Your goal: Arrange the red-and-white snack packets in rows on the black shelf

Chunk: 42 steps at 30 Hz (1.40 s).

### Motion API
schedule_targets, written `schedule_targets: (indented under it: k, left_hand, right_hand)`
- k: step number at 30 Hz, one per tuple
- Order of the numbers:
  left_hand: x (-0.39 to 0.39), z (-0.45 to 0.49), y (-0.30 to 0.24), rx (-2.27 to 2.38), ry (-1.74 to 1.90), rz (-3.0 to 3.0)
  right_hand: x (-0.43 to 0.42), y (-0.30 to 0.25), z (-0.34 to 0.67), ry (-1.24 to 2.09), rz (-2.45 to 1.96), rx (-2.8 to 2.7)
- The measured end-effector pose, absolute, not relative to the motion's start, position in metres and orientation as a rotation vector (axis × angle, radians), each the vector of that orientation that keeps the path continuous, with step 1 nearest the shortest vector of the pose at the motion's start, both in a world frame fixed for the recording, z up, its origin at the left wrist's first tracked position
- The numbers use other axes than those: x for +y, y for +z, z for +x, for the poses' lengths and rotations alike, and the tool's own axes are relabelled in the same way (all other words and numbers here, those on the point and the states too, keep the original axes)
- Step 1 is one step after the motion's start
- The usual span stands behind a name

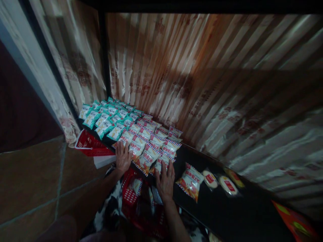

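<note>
My left hand (123,157) rests with its fingers stretched out on the front edge of a white snack bag (125,136) with red lettering and a striped border. Lower right, the fingers of my right hand (166,179) are spread over another such bag (161,162) at the end of the front row. Between the hands lie more bags of this kind, one with an orange food picture (146,158). They stand in close rows on a black shelf (227,215). Neither hand has its fingers wrapped round a bag.
Rows of teal snack bags (104,124) fill the shelf's left end. To the right lie a single striped bag (191,181), two round packets (210,178) and an orange package (294,218). Red baskets (92,144) stand below. Wrinkled printed sheeting (156,60) hangs behind.
</note>
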<state>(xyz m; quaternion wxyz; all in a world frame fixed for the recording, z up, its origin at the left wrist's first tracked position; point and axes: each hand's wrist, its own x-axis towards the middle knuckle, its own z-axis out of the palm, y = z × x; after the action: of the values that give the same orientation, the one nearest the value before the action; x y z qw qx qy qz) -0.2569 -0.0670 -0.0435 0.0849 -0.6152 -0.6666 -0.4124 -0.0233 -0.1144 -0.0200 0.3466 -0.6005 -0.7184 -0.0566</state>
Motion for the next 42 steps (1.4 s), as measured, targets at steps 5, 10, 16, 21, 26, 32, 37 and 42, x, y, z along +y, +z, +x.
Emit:
schedule_targets:
  k: [5,10,16,21,26,32,37,42]
  left_hand:
    - [-0.0685,-0.2562,-0.0425,-1.927,-1.236,-1.919]
    - [-0.0707,-0.2561,-0.0409,-1.904,-1.2,-1.958]
    - [-0.0718,-0.2539,-0.0425,-1.867,-1.175,-1.966]
    - [-0.0708,-0.2556,-0.0461,-1.848,-1.148,-2.024]
    - [-0.0724,-0.2558,-0.0457,-1.833,-1.168,-1.983]
    - [-0.0757,-0.2551,-0.0423,-1.864,-1.141,-1.98]
    - [-0.0742,-0.2551,-0.0429,-1.883,-1.103,-1.988]
    - [-0.0754,-0.2562,-0.0418,-1.854,-1.172,-1.964]
  right_hand:
    - [-0.1125,-0.0231,-0.0209,-0.139,-1.544,-1.879]
    - [-0.1114,-0.0239,-0.0205,-0.146,-1.532,-1.883]
    - [-0.1117,-0.0218,-0.0218,-0.151,-1.531,-1.886]
    - [-0.1113,-0.0212,-0.0217,-0.147,-1.523,-1.893]
    - [-0.1111,-0.0217,-0.0219,-0.159,-1.509,-1.887]
    - [-0.1113,-0.0219,-0.0217,-0.168,-1.511,-1.901]
    - [-0.1111,-0.023,-0.0214,-0.159,-1.513,-1.898]
    - [-0.1112,-0.0234,-0.0213,-0.143,-1.515,-1.886]
